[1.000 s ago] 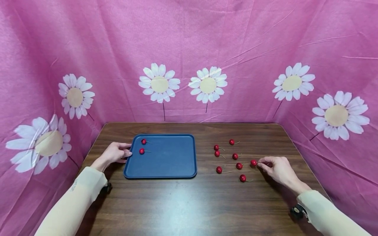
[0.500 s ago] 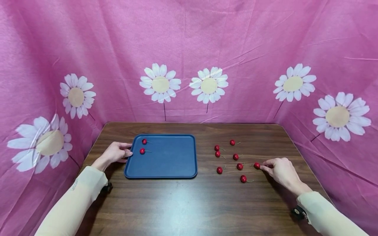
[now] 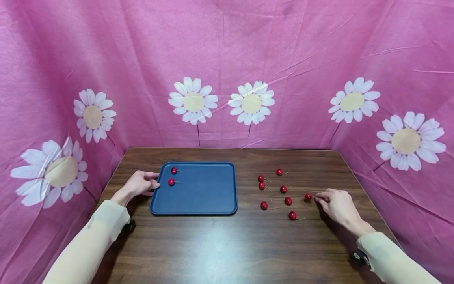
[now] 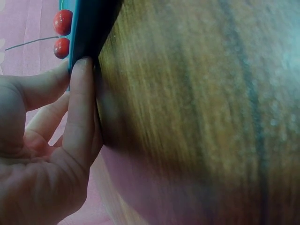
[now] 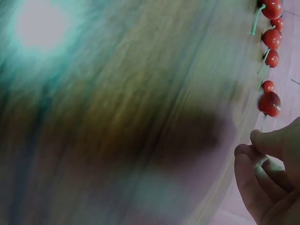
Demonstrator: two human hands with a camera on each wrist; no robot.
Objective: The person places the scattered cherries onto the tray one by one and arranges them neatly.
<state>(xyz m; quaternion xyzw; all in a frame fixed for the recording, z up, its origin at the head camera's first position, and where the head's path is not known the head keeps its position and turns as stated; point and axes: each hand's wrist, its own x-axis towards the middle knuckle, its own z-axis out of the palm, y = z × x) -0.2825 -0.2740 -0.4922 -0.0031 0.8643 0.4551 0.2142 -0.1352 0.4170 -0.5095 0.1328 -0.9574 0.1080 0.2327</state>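
Observation:
My left hand (image 3: pixel 139 184) grips the left rim of a dark blue tray (image 3: pixel 202 197), thumb on the rim and fingers at its outer side and underneath. Two red cherries with stems, an upper cherry (image 3: pixel 173 170) and a lower cherry (image 3: pixel 172 182), lie in the tray's far left part. On the right, the thumb and fingertips of my right hand (image 3: pixel 338 207) pinch together at the stem side of a red cherry (image 3: pixel 308 197). In the right wrist view this cherry (image 5: pixel 269 103) shows just beyond the fingertips, its stem mostly hidden.
Several more cherries are scattered between tray and right hand, among them a near cherry (image 3: pixel 292 215), a far cherry (image 3: pixel 279 172) and a left cherry (image 3: pixel 264 205). They lie on a brown wooden table (image 3: pixel 177 248). A pink curtain (image 3: pixel 227 47) with daisies surrounds its back and sides.
My right hand has shifted slightly right, and its cherry has moved a little with it and turned. The fingertips now sit farther from the fruit. The left hand and tray hold still.

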